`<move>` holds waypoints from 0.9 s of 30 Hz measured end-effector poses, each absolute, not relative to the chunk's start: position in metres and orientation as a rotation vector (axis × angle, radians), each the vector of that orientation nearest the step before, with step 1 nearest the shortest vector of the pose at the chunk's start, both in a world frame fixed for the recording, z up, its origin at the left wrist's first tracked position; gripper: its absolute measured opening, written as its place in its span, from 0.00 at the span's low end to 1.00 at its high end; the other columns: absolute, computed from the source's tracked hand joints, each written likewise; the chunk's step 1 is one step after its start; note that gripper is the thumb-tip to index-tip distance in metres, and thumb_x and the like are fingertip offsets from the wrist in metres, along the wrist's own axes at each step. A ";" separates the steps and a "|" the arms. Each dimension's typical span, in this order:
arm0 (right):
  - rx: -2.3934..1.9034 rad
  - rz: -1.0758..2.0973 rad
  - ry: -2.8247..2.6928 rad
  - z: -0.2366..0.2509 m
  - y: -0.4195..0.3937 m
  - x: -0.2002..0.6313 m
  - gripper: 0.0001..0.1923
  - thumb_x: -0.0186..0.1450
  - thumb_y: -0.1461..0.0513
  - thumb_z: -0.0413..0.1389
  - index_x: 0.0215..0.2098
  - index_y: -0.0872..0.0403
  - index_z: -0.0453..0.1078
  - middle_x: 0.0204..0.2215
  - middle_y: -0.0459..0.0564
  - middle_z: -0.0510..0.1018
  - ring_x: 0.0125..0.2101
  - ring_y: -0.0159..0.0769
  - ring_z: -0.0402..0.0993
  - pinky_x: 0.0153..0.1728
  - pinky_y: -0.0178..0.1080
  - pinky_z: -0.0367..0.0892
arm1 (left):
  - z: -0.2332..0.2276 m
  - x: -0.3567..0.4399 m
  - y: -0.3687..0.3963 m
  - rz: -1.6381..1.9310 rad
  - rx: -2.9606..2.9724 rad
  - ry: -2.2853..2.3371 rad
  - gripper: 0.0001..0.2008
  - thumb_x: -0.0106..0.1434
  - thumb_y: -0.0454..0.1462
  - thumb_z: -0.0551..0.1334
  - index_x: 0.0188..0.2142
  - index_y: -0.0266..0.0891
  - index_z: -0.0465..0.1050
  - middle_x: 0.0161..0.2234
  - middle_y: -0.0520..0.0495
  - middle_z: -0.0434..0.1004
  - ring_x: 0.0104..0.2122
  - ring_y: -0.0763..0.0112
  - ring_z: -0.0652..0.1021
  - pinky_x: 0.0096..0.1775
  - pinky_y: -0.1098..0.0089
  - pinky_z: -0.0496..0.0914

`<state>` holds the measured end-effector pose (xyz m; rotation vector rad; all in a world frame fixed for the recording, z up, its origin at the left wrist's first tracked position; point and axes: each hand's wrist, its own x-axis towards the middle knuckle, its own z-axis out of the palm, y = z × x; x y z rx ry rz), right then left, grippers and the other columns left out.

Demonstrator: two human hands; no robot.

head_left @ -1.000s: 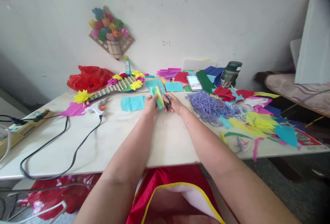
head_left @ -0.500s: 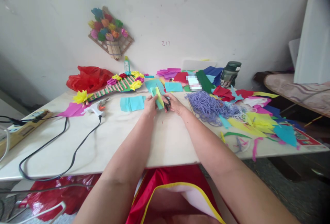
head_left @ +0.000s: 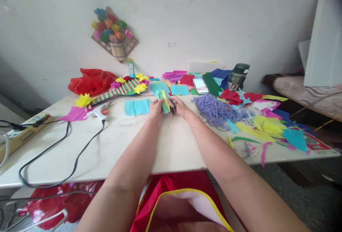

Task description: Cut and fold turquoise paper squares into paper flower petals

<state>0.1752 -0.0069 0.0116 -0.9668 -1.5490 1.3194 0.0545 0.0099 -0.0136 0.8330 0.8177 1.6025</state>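
The left hand (head_left: 155,110) sits at centre frame, slightly above the middle, with its grip closed on a folded paper strip (head_left: 163,101), teal with a yellow-green layer. The strip stands tilted, its upper end leaning toward the top of the frame. The right hand (head_left: 181,107) lies just right of it, grip closed around the dark handles of a pair of scissors (head_left: 171,107). The blades meet the strip; whether they are parted cannot be told at this size.

Handling notes, as a judgement:
- The strip is thin craft paper: very light, soft, easily creased or torn. A firm pinch near its lower end, clear of the blades, appears adequate.
- Folded layers may slide against each other, so pressure across all layers is advisable.
- The scissors are rigid and best taken by the handle loops only.

Surroundings on the white surface (head_left: 165,146):
- A flat teal sheet (head_left: 137,106) lies just left of the left hand.
- A glue gun (head_left: 99,111) rests farther left, its black cord (head_left: 66,157) looping toward the lower left.
- A heap of purple yarn (head_left: 216,109) lies right of the right hand, with mixed paper scraps (head_left: 267,125) beyond it at the right.
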 end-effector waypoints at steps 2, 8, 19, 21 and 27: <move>-0.963 1.317 -1.553 0.011 -0.006 0.175 0.22 0.56 0.50 0.55 0.44 0.53 0.60 0.14 0.38 0.66 0.12 0.27 0.63 0.12 0.28 0.55 | -0.013 0.055 0.010 1.601 0.836 0.818 0.13 0.44 0.41 0.66 0.25 0.36 0.67 0.17 0.52 0.70 0.16 0.75 0.70 0.21 0.74 0.63; -0.927 1.346 -1.553 0.007 -0.003 0.176 0.21 0.58 0.49 0.53 0.44 0.53 0.60 0.15 0.40 0.68 0.12 0.27 0.64 0.11 0.27 0.50 | -0.011 0.056 0.008 1.615 0.820 0.844 0.13 0.43 0.40 0.66 0.25 0.36 0.66 0.17 0.54 0.68 0.15 0.76 0.69 0.19 0.75 0.61; -0.923 1.360 -1.511 0.007 -0.004 0.175 0.19 0.57 0.50 0.54 0.40 0.52 0.61 0.16 0.40 0.69 0.13 0.26 0.64 0.13 0.28 0.57 | -0.011 0.055 0.008 1.617 0.837 0.847 0.12 0.43 0.40 0.66 0.24 0.36 0.65 0.16 0.54 0.68 0.16 0.75 0.69 0.20 0.74 0.62; -0.911 1.354 -1.511 0.006 -0.003 0.175 0.19 0.57 0.50 0.54 0.41 0.52 0.61 0.16 0.40 0.69 0.12 0.26 0.63 0.14 0.29 0.59 | -0.011 0.055 0.007 1.614 0.843 0.850 0.12 0.43 0.40 0.66 0.24 0.36 0.65 0.16 0.54 0.68 0.16 0.75 0.69 0.19 0.74 0.61; -0.915 1.320 -1.528 0.003 0.000 0.173 0.22 0.57 0.48 0.54 0.43 0.52 0.61 0.15 0.39 0.68 0.11 0.26 0.63 0.13 0.29 0.58 | -0.010 0.056 0.007 1.623 0.834 0.862 0.12 0.43 0.39 0.66 0.24 0.36 0.65 0.16 0.54 0.67 0.15 0.76 0.68 0.19 0.75 0.60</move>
